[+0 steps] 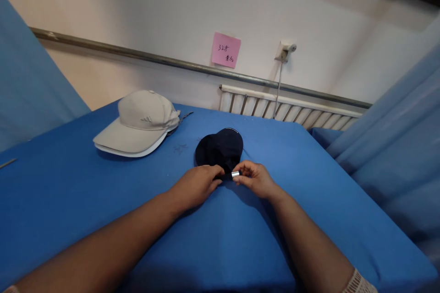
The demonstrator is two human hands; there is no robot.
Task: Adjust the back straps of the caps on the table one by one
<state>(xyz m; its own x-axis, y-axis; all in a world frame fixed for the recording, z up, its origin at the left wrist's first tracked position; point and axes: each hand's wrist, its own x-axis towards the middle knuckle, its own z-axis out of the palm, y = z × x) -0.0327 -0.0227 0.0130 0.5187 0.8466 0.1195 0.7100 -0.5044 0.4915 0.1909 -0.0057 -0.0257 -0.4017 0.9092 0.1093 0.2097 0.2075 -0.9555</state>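
Observation:
A dark navy cap [220, 146] lies on the blue-covered table in front of me, its strap side toward me. My left hand [201, 182] pinches the dark strap [226, 177] at its left part, fingers closed on it. At the strap's right part is a shiny silver buckle [235, 174], which my right hand [256, 178] grips between thumb and fingers. Both hands are close together at the cap's near edge. The strap's exact threading through the buckle is too small to make out.
Beige caps [140, 121], seemingly stacked, sit to the left on the blue table cover [220, 238]. Behind the table are a white radiator [288, 107], a metal pipe [154, 58], a pink note [226, 50] and a plugged socket [284, 51]. Blue curtains [395, 155] hang at both sides.

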